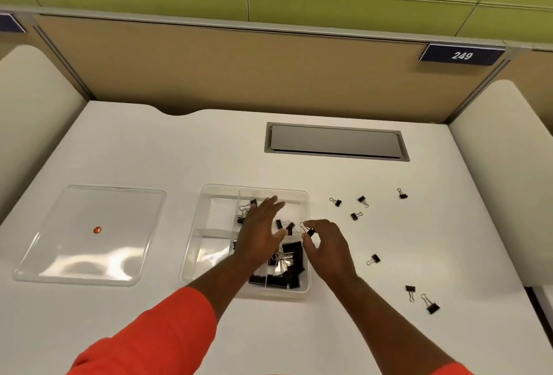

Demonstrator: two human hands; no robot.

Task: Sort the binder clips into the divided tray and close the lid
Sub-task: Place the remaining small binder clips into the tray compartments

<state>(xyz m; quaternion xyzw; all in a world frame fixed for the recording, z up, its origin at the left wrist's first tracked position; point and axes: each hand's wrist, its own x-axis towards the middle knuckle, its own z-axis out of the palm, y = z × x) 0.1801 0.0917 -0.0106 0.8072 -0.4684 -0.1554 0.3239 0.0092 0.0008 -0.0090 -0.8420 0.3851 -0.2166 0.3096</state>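
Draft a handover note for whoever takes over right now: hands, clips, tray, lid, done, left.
Left hand: open, fingers straight, over the tray.
Right hand: pinches a small clip at the tray's right edge.
Done: many clips are in the tray, with the big ones in the near right compartment.
Left: seven loose clips on the desk right of the tray. The lid lies left of the tray, not yet on.
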